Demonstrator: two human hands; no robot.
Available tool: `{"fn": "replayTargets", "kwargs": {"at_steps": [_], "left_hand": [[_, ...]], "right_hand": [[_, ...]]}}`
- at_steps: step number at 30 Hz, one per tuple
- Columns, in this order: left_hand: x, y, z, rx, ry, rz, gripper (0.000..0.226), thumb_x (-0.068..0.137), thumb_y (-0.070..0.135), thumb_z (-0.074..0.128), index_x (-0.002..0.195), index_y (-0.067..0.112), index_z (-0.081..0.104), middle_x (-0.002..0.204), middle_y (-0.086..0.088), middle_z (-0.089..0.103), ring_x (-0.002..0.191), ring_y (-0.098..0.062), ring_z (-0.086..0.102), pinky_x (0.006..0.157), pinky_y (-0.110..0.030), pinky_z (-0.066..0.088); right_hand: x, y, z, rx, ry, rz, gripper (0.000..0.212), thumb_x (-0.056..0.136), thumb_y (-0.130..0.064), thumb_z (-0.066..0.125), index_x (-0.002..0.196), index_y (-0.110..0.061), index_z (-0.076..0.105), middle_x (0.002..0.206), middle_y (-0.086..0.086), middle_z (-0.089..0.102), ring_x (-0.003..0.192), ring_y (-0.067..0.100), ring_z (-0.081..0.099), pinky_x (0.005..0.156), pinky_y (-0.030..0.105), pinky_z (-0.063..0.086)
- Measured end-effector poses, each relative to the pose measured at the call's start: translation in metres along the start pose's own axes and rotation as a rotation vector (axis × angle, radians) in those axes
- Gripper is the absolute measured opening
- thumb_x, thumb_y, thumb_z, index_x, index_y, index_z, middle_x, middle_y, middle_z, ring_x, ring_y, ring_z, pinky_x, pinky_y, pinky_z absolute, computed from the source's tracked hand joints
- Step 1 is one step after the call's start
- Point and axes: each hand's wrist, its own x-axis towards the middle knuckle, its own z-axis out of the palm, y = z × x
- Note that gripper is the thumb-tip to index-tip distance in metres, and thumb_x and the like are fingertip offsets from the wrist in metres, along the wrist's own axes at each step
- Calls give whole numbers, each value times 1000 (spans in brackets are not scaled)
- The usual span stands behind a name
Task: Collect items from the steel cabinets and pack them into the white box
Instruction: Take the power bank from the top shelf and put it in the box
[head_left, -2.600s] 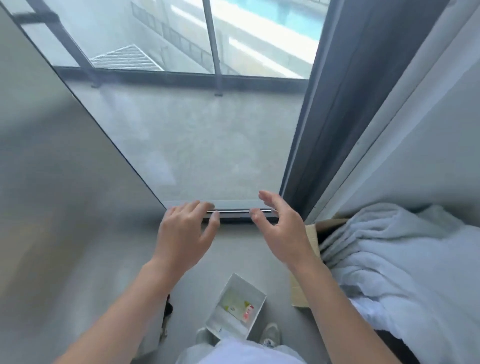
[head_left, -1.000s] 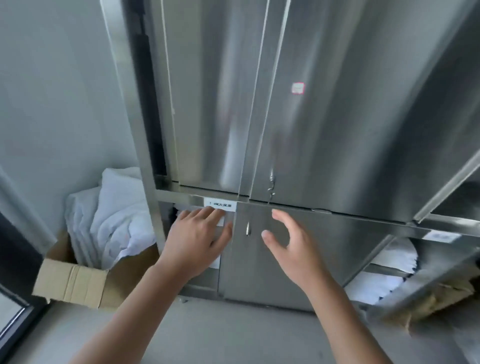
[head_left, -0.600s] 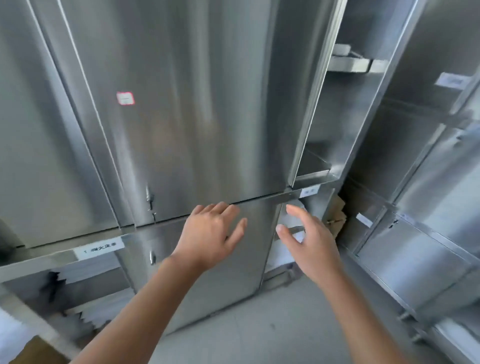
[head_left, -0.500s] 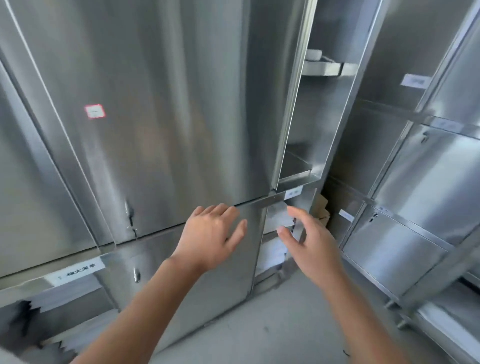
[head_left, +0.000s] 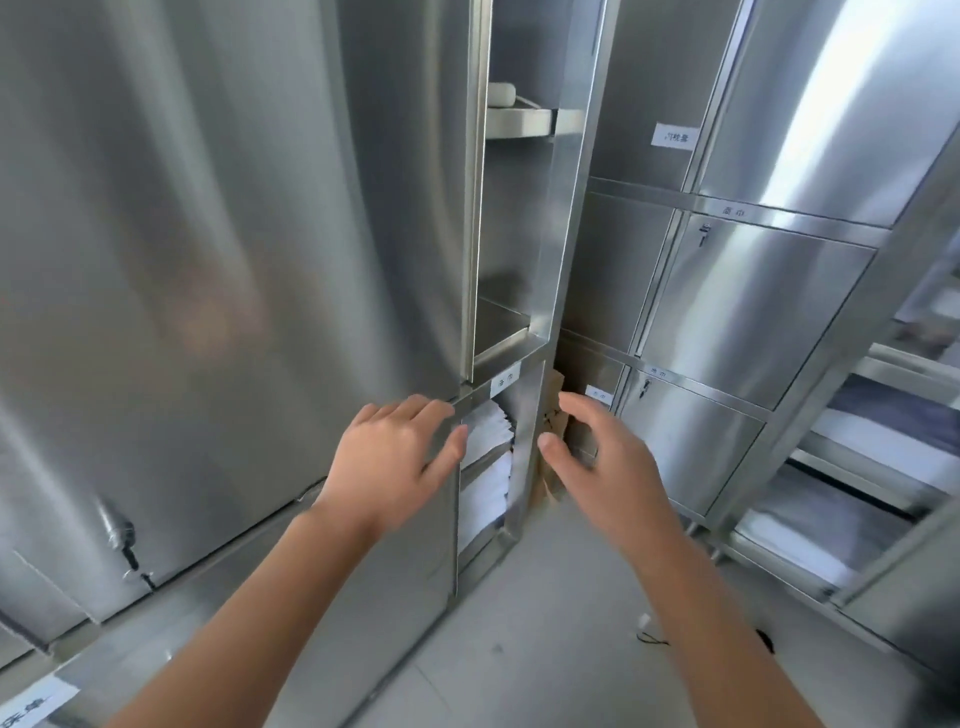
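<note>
Left hand and right hand hover empty, fingers spread, at frame centre. Best to reach into the steel cabinet just ahead and grip the folded white linens from both sides. The white box is out of view.

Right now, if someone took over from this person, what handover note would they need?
Left hand: open, empty, held out in front of the steel cabinet.
Right hand: open, empty, beside it.
Things: folded white linens stacked in the open lower compartment, seen between the hands; more white stacks on open shelves at right. White box not in view.
Done: nothing in hand yet.
Left: pick items, carry them to the box, pack.
</note>
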Motion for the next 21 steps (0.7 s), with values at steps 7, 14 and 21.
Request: {"fn": "replayTargets", "kwargs": {"at_steps": [7,14,21], "left_hand": [[39,58,58,-131,-78,140,45,96,48,37,107,18,69,97,3,70,89,-25,65,82,-37,48],[121,100,114,-131,-80,199,49,97,53,31,108,22,67,99,7,71,86,-20,66,83,-35,49],[218,179,177,-119,-142,229,49,97,50,34,112,18,68,103,2,71,94,-22,66,86,-39,50]], "right_hand": [[-3,61,-43,-45,102,130,58,87,-63,56,140,-39,54,134,-29,56,124,-1,50,108,32,44],[49,148,-73,5,166,214,63,82,-71,51,139,-44,51,140,-21,60,130,5,54,110,34,45],[119,237,-132,-5,154,269,54,94,-52,63,144,-37,52,145,-16,58,134,9,52,111,34,43]]}}
